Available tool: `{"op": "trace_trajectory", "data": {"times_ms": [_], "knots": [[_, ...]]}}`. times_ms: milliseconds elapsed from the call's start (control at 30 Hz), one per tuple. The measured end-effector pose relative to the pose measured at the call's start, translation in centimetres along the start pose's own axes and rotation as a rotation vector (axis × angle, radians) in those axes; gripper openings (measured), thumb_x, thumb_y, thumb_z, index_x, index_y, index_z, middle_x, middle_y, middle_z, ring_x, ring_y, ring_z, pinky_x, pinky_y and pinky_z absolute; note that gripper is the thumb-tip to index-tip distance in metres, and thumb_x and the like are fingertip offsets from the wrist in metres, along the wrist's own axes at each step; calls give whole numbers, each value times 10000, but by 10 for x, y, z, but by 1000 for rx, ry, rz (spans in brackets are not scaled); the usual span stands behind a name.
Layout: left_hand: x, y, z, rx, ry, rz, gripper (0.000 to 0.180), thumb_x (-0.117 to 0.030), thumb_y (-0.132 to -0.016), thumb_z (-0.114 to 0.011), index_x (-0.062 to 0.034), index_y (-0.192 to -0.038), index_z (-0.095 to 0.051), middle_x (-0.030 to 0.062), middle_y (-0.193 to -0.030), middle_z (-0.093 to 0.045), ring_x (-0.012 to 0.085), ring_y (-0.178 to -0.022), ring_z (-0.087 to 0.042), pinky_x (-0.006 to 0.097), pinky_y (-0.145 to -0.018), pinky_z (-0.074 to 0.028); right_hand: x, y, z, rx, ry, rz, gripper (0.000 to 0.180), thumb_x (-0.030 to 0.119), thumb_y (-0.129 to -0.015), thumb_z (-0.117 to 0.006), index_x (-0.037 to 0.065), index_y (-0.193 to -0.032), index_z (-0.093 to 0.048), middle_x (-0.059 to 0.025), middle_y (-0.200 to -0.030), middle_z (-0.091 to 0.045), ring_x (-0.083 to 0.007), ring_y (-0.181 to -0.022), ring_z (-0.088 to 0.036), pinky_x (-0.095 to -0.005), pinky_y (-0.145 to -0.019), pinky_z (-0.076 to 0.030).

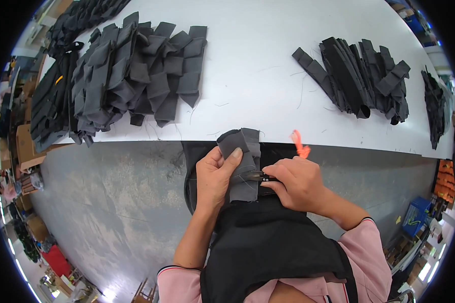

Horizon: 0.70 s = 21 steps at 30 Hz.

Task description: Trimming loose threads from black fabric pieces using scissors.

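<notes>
Just in front of the table edge, my left hand (217,169) pinches a dark grey sewn fabric piece (244,188), thumb on top and fingers curled at its side. Folded flaps stand up at its upper end, and loose threads hang along it. My right hand (297,183) is closed around small thread snips (262,177). Their metal tips lie against the fabric's right edge, where thin threads show. A pinkish-orange strip (301,144) sticks up behind the right hand; how it is attached is hidden.
Large stacks of grey fabric strips (162,70) cover the white table's (247,65) left side. A smaller bundle (361,76) lies at right, with another dark bundle (434,108) at the far right edge. Thread scraps are scattered about. A blue crate (416,216) stands on the floor.
</notes>
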<state>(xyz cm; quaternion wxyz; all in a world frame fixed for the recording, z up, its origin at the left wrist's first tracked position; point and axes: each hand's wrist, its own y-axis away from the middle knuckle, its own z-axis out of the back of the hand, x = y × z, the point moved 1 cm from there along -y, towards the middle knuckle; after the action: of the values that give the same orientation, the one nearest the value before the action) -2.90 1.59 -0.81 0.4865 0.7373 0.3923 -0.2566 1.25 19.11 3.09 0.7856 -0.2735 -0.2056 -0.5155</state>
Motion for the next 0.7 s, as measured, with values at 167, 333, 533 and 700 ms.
{"op": "trace_trajectory", "data": {"times_ms": [167, 333, 533, 700], "knots": [[-1, 2, -2, -8, -15, 14, 240, -91, -873, -631, 36, -1076, -610, 52, -944, -668, 62, -796, -604, 203, -718, -482, -3, -1, -5, -57, -90, 30, 252, 129, -680, -731, 67, -881, -592, -47, -709, -566, -218, -604, -568, -314, -538, -429], [1, 1, -2, -9, -7, 17, 227, -86, -875, -626, 38, -1065, -611, 49, -936, -666, 58, -787, -599, 200, -712, -477, -1, -1, -7, -51, -21, 57, 239, 135, -687, -721, 56, -873, -594, -40, -710, -564, -198, -597, -564, -306, -524, -416], [2, 0, -1, -7, -7, 25, 212, -85, -876, -624, 38, -1048, -615, 46, -926, -664, 53, -778, -592, 194, -706, -470, 4, -4, -2, -16, 70, 120, 287, 92, -629, -762, 41, -867, -608, -55, -715, -601, -207, -619, -602, -296, -539, -456], [1, 0, -1, -14, -15, 30, 206, -85, -874, -625, 40, -1038, -616, 46, -920, -664, 51, -776, -590, 193, -703, -469, 1, 0, -8, -12, -143, -82, 214, 140, -715, -717, 47, -869, -602, -45, -722, -598, -188, -602, -580, -290, -532, -430]]}}
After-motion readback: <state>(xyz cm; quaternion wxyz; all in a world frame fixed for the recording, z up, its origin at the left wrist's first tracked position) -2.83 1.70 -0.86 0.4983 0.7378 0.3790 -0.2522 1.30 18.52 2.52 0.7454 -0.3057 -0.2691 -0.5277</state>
